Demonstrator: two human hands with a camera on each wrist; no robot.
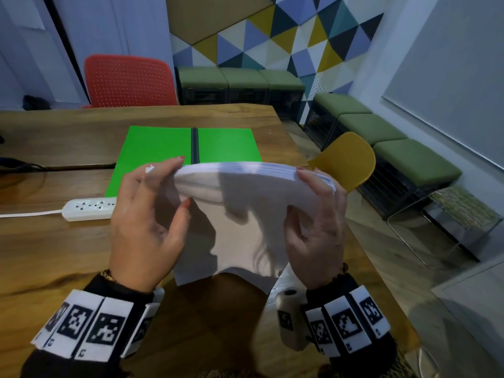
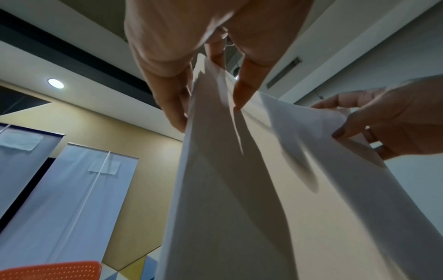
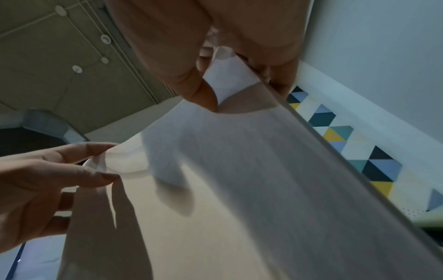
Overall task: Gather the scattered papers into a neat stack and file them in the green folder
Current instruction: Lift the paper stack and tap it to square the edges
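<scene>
A stack of white papers (image 1: 245, 214) stands nearly upright above the wooden table (image 1: 54, 255), its top edge bowed. My left hand (image 1: 152, 211) pinches the stack's upper left corner between thumb and fingers. My right hand (image 1: 313, 222) grips the upper right edge, thumb in front. The green folder (image 1: 152, 148) lies open flat on the table just behind the stack, its dark spine in the middle. In the left wrist view the papers (image 2: 239, 189) run down from my left hand (image 2: 210, 98). In the right wrist view my right hand (image 3: 239, 85) holds the papers (image 3: 239, 180).
A white power strip (image 1: 87, 208) with its cable lies left of the stack. A red chair (image 1: 128, 80) stands behind the table and a yellow chair (image 1: 349, 159) at its right side. Green benches (image 1: 381, 137) line the walls.
</scene>
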